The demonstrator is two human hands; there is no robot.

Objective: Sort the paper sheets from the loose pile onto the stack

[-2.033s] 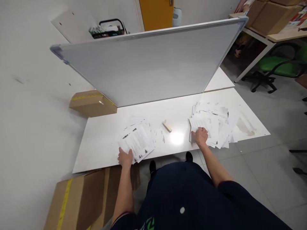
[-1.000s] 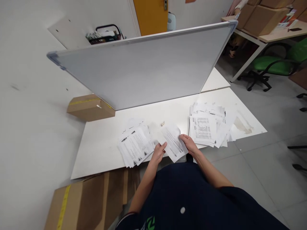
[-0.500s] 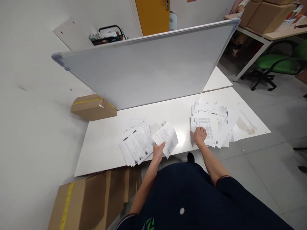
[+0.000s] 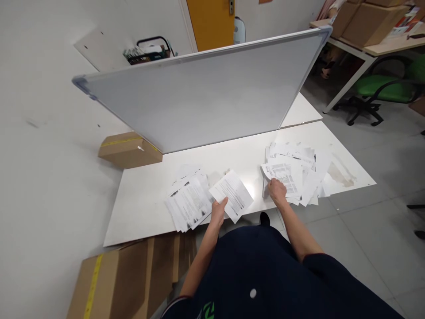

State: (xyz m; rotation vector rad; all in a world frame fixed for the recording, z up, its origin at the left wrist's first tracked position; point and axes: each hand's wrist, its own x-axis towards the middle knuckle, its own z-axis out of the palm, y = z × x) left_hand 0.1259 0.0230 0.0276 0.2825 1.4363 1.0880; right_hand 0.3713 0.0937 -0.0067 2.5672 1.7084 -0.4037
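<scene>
My left hand (image 4: 219, 210) is closed on a printed sheet of paper (image 4: 233, 195), thumb on top, held over the front of the white table. Beside it on the left lies a fanned stack of printed sheets (image 4: 189, 201). My right hand (image 4: 277, 191) pinches the near left edge of another printed page (image 4: 282, 173), whose left corner bends up. That page lies on a loose, spread pile of papers (image 4: 307, 186) at the right. The underside of each grip is hidden.
A large whiteboard (image 4: 206, 97) stands upright along the back of the white table (image 4: 139, 212). Cardboard boxes stand at the left, one box (image 4: 129, 150) on the table and larger boxes (image 4: 106, 283) below. A green chair (image 4: 381, 88) is at the right.
My right hand has gone from lying on the page to pinching it, and its left edge has lifted. The sheet in my left hand has flattened out and spread to the right.
</scene>
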